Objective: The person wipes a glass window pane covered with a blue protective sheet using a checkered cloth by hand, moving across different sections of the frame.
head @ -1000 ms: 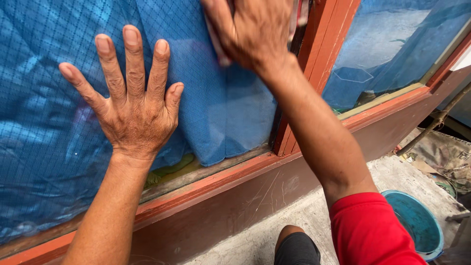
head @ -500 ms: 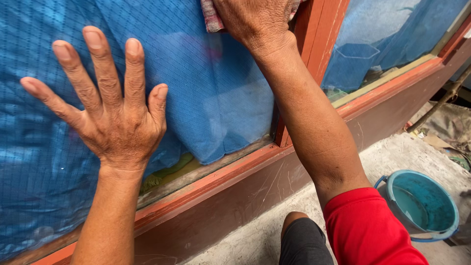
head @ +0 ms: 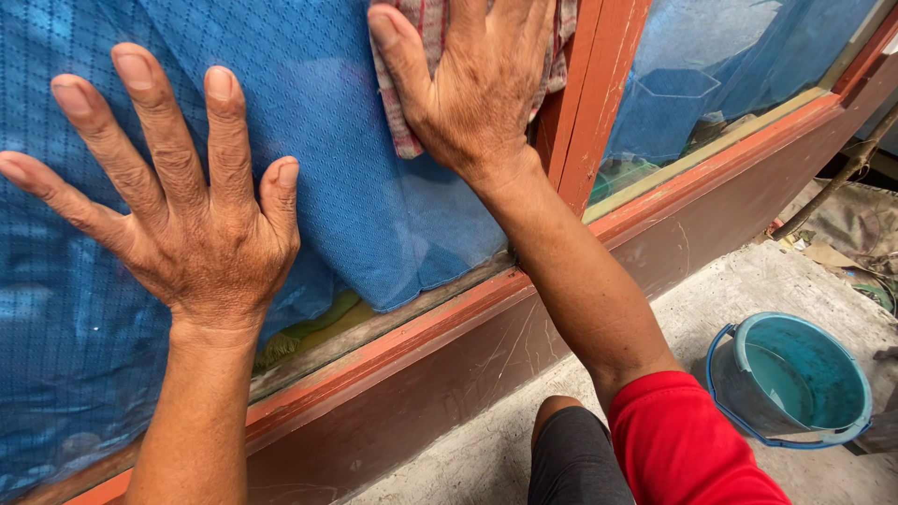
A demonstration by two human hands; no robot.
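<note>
My left hand (head: 178, 215) is spread flat against a window pane (head: 355, 196), fingers apart, holding nothing. Behind the glass hangs a blue curtain (head: 421, 224). My right hand (head: 472, 84) presses a red and white checked rag (head: 416, 103) onto the same pane, near the red-brown upright of the window frame (head: 599, 93). The rag shows around my thumb and at the top edge of the view; most of it is hidden under my palm.
A red-brown sill (head: 449, 318) runs below the panes, above a dark brown wall. A teal bucket (head: 795, 383) with a blue handle stands on the concrete floor at lower right. My knee (head: 571, 458) and red sleeve (head: 697, 444) are at the bottom. Debris lies far right.
My right hand has slid down the glass with the rag, which now shows more. My left hand shifted left and spread wider. The view tilted, bringing the bucket fully in.
</note>
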